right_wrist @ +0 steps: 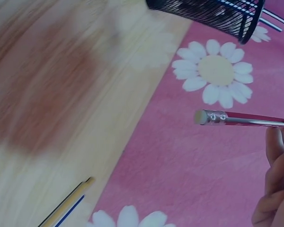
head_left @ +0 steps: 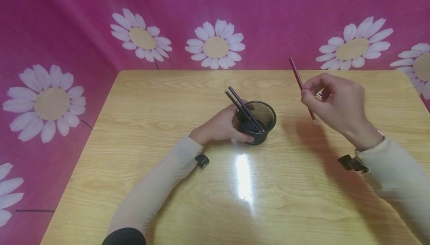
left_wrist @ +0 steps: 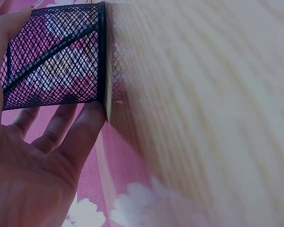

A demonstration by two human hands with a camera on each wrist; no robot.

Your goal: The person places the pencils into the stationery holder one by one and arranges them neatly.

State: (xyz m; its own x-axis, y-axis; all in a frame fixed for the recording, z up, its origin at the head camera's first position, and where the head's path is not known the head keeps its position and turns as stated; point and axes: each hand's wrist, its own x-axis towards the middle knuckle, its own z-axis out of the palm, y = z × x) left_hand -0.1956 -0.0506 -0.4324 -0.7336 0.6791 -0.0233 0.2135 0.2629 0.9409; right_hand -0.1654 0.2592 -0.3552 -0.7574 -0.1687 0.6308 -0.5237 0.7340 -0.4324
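Note:
My left hand (head_left: 220, 125) grips a black mesh pen cup (head_left: 259, 137) from its left side, thumb at the front. The cup stands on the table, and two dark pencil-like sticks (head_left: 246, 110) lean leftward in it. In the left wrist view, fingers (left_wrist: 83, 135) curve round the mesh wall (left_wrist: 57, 71). To the right of the cup, my right hand (head_left: 340, 103) pinches a red pencil (head_left: 296, 74) in the air. The pencil's eraser (right_wrist: 201, 117) points down, toward the table. Its upper end leans left.
Beyond the right hand lie slim yellow (right_wrist: 66, 202) and blue (right_wrist: 70, 210) pens or pencils, mostly hidden in the head view. A wood-patterned table (head_left: 151, 99) spreads under both hands. A pink flowered cloth (head_left: 268, 17) hangs behind its far edge.

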